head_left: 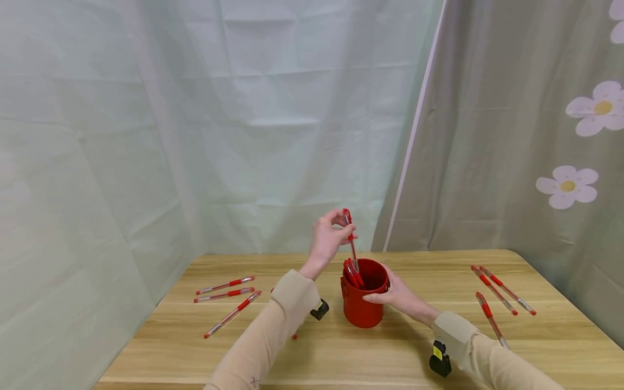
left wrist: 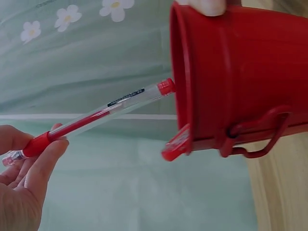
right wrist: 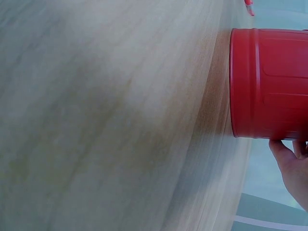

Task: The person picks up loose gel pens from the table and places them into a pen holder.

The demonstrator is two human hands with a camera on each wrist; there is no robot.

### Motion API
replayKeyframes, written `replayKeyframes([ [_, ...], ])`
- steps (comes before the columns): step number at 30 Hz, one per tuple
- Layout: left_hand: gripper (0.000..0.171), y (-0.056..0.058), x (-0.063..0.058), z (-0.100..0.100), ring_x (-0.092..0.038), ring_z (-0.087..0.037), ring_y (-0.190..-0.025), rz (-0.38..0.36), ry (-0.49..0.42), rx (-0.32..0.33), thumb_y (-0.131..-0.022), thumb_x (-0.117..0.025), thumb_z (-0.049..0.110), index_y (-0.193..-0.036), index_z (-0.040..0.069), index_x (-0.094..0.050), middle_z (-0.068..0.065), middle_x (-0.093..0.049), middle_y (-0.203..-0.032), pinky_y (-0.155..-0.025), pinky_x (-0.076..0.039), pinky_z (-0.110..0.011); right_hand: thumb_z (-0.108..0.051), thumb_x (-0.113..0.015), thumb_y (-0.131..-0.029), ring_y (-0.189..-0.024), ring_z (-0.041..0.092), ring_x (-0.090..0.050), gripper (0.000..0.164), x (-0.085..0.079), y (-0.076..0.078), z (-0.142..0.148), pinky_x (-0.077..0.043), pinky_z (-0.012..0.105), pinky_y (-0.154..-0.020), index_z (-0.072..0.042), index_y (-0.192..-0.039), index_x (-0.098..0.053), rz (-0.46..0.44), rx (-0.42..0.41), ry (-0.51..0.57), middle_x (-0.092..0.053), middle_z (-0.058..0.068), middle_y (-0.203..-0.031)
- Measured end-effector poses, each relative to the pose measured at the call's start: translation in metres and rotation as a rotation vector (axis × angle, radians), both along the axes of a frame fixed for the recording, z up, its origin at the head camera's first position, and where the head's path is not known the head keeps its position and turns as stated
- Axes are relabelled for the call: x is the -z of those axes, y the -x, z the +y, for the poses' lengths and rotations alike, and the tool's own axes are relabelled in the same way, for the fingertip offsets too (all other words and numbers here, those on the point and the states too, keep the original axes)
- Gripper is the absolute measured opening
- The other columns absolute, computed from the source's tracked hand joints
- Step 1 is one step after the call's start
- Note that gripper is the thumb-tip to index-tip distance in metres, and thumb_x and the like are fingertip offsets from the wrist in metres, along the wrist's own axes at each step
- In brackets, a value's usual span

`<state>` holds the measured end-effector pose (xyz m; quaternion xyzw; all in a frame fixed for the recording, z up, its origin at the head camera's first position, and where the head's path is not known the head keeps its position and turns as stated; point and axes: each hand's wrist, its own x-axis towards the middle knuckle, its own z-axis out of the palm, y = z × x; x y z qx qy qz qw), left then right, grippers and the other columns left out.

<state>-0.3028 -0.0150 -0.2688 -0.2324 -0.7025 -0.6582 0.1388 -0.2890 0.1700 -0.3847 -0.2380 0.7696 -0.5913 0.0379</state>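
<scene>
My left hand [head_left: 327,238] pinches a red gel pen [head_left: 353,246] near its upper end, above a red bucket [head_left: 363,313]. In the left wrist view the clear barrel of that pen [left wrist: 132,100] points at the bucket's mouth, its far end right at the rim. Several other red pens [head_left: 355,276] stand in the bucket, leaning to its left side. My right hand [head_left: 400,295] grips the bucket's right side near the rim, thumb in front. In the right wrist view a thumb and part of the right hand [right wrist: 293,168] show below the bucket [right wrist: 269,82].
Three red pens [head_left: 233,314] lie on the left of the wooden table [head_left: 161,352]. Three more pens [head_left: 491,318] lie at the right. A red pen tip [head_left: 294,336] shows beside my left sleeve, which hides the rest. Curtains [head_left: 292,135] hang behind the table.
</scene>
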Motion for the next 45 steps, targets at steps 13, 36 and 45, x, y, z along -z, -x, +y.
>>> replayKeyframes([
  [13,0.012,0.022,0.028,0.008,-0.064,-0.029,-0.069,0.023,0.015,-0.002,-0.082,-0.063,-0.003,-0.089,-0.006,-0.055,-0.015,-0.057,-0.078,-0.061,-0.051,-0.036,-0.013,-0.074,-0.075,-0.117,0.029,-0.038,0.074,0.024,0.02,0.006,-0.034,0.049,-0.091,-0.007,-0.135,-0.031,0.008,0.03,0.001,-0.043,0.012,-0.129],
  [36,0.023,0.033,0.059,0.021,-0.063,-0.022,-0.064,0.031,0.095,0.002,-0.084,-0.059,-0.004,-0.105,0.0,-0.051,-0.011,-0.055,-0.075,-0.06,-0.052,-0.032,-0.013,-0.074,-0.075,-0.114,0.028,-0.041,0.071,0.023,0.018,0.006,-0.036,0.046,-0.09,-0.007,-0.133,-0.033,0.017,0.04,-0.007,-0.045,0.011,-0.127],
  [45,0.017,0.034,0.064,0.02,-0.062,-0.017,-0.06,0.051,0.212,-0.139,-0.083,-0.062,0.003,-0.097,0.005,-0.053,-0.004,-0.061,-0.072,-0.053,-0.046,-0.027,-0.012,-0.072,-0.077,-0.114,0.032,-0.039,0.071,0.001,-0.001,0.001,-0.038,0.045,-0.089,-0.001,-0.134,-0.03,0.007,0.021,-0.017,-0.043,0.016,-0.128],
])
